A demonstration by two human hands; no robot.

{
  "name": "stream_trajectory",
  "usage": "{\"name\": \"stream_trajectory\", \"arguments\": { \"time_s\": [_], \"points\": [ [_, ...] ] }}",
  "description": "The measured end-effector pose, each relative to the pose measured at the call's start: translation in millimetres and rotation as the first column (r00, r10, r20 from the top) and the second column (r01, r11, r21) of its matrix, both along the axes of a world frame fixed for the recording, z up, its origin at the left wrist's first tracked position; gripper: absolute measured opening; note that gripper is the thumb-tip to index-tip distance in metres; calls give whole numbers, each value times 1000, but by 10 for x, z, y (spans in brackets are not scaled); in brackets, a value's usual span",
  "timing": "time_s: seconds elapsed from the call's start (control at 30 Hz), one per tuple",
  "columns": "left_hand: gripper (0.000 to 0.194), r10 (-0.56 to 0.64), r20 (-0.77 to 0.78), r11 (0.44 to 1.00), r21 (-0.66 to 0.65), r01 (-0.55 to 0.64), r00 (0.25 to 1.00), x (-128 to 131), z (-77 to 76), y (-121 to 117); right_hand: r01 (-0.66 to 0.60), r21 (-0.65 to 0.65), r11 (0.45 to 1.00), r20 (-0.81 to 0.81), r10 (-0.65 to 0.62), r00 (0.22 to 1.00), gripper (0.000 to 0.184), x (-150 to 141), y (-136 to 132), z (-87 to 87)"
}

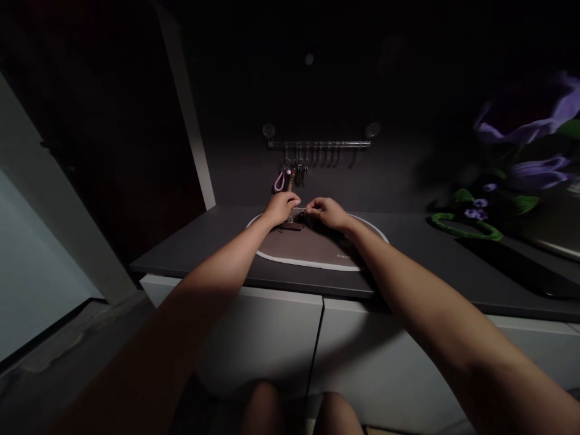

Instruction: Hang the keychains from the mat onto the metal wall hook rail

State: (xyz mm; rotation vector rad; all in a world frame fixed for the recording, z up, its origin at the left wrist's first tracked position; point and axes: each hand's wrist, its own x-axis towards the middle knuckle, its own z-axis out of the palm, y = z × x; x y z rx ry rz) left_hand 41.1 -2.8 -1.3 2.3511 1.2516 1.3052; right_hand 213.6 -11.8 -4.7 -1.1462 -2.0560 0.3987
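My left hand is over the back part of a brown mat with a white rim, thumb and fingers pinched together. My right hand is a short way to its right, also in a pinch. A thin pale line runs between the two sets of fingertips; what they grip is too small and dark to name. Just below the fingertips are a small ring, dark key-like pieces and a reddish-brown strip. On the wall behind, keys with a pink loop and a gold-brown tag hang from hooks.
A clear hook rail is fixed to the dark wall by two suction cups. On the dark counter at right are purple flowers, a green ring and a flat black object. White cupboard doors lie below.
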Motion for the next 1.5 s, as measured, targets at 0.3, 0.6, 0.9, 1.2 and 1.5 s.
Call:
{"name": "stream_trajectory", "arguments": {
  "time_s": [0.3,0.6,0.9,1.2,1.5],
  "points": [
    [15,-91,42,996,-12,92,995,14,-9,7,-39,-51,998,-214,27,976,13,-9,-47,75],
    [13,-160,123,982,-83,170,979,52,33,-82,-112,-32,993,-379,92,921,19,-13,-27,85],
    [11,-156,368,966,-137,220,917,103,50,-84,-140,-179,974,-562,16,827,23,-53,-70,93],
    [13,-171,388,970,-92,223,906,134,46,-61,-152,-160,975,-599,27,801,35,-58,-92,95],
    [14,-164,457,978,-42,205,874,150,87,-94,-165,-79,983,-669,70,740,39,-116,-12,116]
  ]
}}
